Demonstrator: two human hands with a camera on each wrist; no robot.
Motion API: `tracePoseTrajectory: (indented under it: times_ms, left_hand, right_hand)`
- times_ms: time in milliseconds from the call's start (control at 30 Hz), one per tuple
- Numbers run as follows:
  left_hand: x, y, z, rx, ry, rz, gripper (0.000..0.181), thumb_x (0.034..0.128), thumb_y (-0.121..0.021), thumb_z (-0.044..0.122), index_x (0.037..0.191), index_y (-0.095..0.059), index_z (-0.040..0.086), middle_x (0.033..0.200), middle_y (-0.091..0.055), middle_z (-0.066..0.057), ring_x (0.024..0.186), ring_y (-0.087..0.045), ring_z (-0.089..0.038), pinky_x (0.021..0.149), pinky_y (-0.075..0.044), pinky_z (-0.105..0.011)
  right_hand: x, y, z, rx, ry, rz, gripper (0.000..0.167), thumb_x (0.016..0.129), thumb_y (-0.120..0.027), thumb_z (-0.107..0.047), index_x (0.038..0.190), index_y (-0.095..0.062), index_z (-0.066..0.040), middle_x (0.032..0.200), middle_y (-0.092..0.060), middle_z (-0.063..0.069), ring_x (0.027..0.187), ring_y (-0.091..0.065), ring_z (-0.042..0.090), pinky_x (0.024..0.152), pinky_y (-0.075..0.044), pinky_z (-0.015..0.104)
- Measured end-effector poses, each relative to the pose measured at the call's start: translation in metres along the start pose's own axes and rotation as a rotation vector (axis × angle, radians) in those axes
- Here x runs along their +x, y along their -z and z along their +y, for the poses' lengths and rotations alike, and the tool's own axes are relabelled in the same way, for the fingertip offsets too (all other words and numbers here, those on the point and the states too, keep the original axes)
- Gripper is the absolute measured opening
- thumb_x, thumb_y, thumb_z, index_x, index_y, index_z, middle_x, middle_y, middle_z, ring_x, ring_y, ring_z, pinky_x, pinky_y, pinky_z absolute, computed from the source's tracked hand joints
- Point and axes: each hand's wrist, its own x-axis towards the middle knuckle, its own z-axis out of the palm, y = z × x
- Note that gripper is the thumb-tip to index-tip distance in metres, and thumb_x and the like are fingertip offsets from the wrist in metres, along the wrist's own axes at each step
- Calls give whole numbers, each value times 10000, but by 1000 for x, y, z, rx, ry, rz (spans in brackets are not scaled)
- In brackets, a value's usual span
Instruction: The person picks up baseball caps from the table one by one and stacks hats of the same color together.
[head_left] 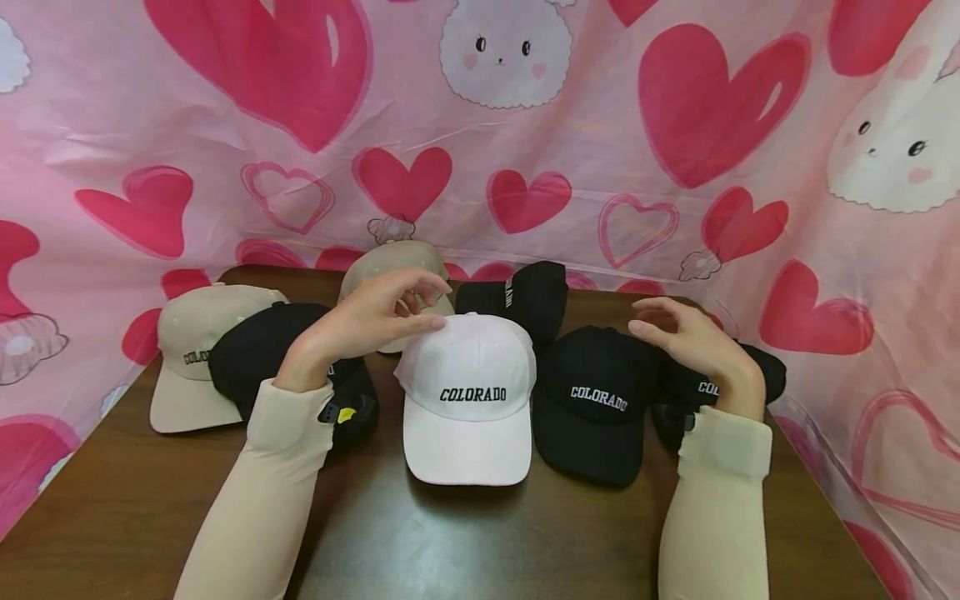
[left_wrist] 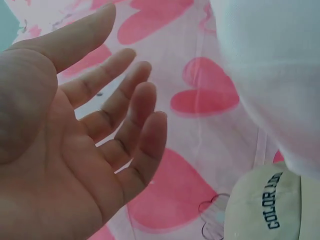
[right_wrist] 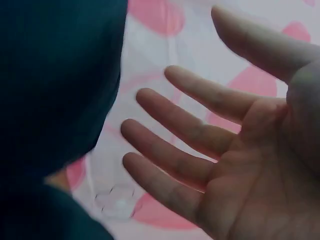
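- Head view: the white cap (head_left: 467, 396), lettered COLORADO, sits upright at frame centre on the brown bench (head_left: 480, 554), brim toward the lower edge.
- Head view: left hand (head_left: 371, 315) at that cap's upper left; fingers loosely bent, parted from the thumb, holding nothing.
- Head view: front black cap (head_left: 592, 396) just right of the white one; right hand (head_left: 693, 337) above its right side, fingers slightly bent, holding nothing.
- Head view: far-right black cap (head_left: 768, 371), partly hidden by the right hand; left black cap (head_left: 258, 350) overlapping the left beige cap (head_left: 198, 325); rear beige cap (head_left: 393, 254) and rear black cap (head_left: 536, 300) behind.
- Left wrist view: fingers at left, half-curved; visible gap to the white cap, upper right.
- Right wrist view: fingers spread, nearly straight; dark cap surface (right_wrist: 55, 90) apart, upper left.
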Motion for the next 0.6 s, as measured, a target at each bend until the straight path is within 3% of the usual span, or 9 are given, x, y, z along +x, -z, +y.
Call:
tracePoseTrajectory:
  times_ms: [200,400,600]
  left_hand:
    - [4,-11,8,-35,-65,-7,419,937,-832,186,1316,-668,114,1136,-678,-68,974,-648,-227,904,-569,-426]
    - [9,-23,16,-63,-102,-28,416,932,-835,187,1309,-672,120,1114,-673,-50,964,-650,-212,908,-578,-401]
    - [15,-36,23,-65,-110,-58,411,936,-833,208,1306,-675,126,1106,-669,-10,993,-648,-180,923,-585,-379]
  right_hand:
    - [-1,1,27,28,-56,-117,728,1043,-627,-498,1592,-427,-63,1521,-530,243,1344,-514,430,1095,-443,687]
    - [4,-5,36,14,-59,-184,709,1017,-671,-487,1545,-501,-46,1515,-552,245,1337,-527,412,1097,-441,686]
    - [13,-14,41,23,-57,-197,600,1002,-713,-427,1428,-594,-21,1313,-661,184,1185,-590,338,1072,-482,630]
